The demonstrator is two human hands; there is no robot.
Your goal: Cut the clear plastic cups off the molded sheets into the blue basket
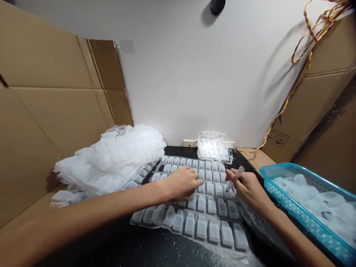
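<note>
A sheet of translucent plastic with rows of small raised rectangular pieces [214,230] lies in front of me. Over the middle of it is my left hand [185,183], its fingers curled down and close together; whatever may be under the fingertips is hidden. My right hand [247,187] is closed around a white pen-like tool [236,177], held at a slant. The tool's dark tip points down at the pieces near the sheet's right edge. One spot in the sheet's upper left shows dark where no piece sits.
To the left is a heap of similar translucent sheets [128,152]. A blue basket [294,198] of loose translucent pieces stands at right. White plastic lattice scraps [211,146] lie against the wall. Cardboard [50,78] flanks the black work surface [133,246], and yellow-brown twisted wires [289,96] hang at right.
</note>
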